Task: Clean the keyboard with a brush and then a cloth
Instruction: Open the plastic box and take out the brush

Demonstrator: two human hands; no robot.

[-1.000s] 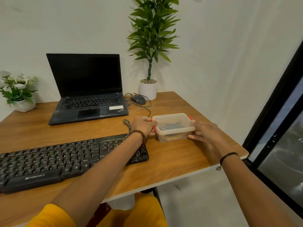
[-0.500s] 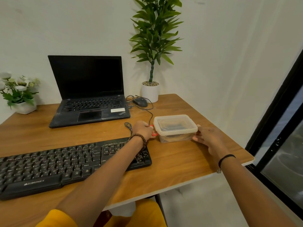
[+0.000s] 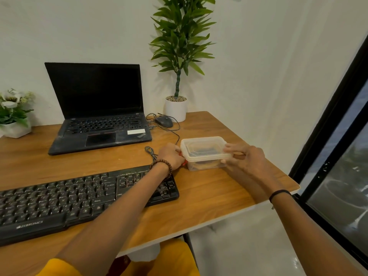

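Observation:
A black keyboard point(image 3: 59, 202) lies along the front left of the wooden desk point(image 3: 209, 198). To its right stands a clear plastic box point(image 3: 203, 150) with a lid and red side clips; something dark shows inside, too blurred to name. My left hand point(image 3: 171, 156) grips the red clip on the box's left end. My right hand point(image 3: 245, 156) holds the box's right end, fingers curled over the lid's edge and thumb under the rim. No brush or cloth shows in the open.
An open black laptop point(image 3: 99, 108) sits at the back, with a wired mouse point(image 3: 164, 121) and its cable beside it. A tall potted plant point(image 3: 176, 108) stands at the back right and a small flower pot point(image 3: 14, 120) at the back left. The desk's right edge faces a dark window frame point(image 3: 326, 136).
My right hand has shifted from flat against the box's right side to curling its fingers over the lid's edge. My left hand stays on the left clip.

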